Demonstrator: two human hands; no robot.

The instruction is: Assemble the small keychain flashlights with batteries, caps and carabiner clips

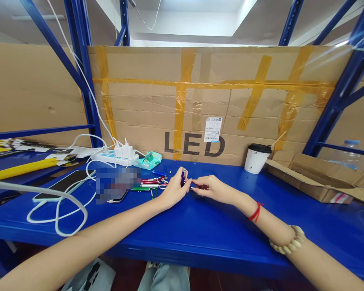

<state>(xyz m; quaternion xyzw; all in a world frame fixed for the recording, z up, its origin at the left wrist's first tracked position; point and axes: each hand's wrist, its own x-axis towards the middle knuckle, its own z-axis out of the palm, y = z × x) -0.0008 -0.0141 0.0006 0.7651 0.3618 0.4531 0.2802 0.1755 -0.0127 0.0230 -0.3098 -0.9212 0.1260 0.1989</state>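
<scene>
My left hand (172, 190) is closed around a small dark purple cylinder (183, 176), which stands upright between thumb and fingers. Close by on the right, my right hand (214, 188) has its fingers pinched together, almost touching the left thumb. What those fingertips hold, if anything, is too small to make out. Just left of my left hand lies a pile of slim metallic sticks: a blue stick (159, 173), a red stick (150, 180) and a green stick (141, 188), with carabiner-like clips among them.
A phone (63, 184) and looping white cable (59, 220) lie left on the blue table (182, 238). A power strip (109, 157) and green packet (148, 160) sit behind. A lidded paper cup (256, 158) and open cardboard box (315, 182) stand right, before a cardboard wall (145, 109).
</scene>
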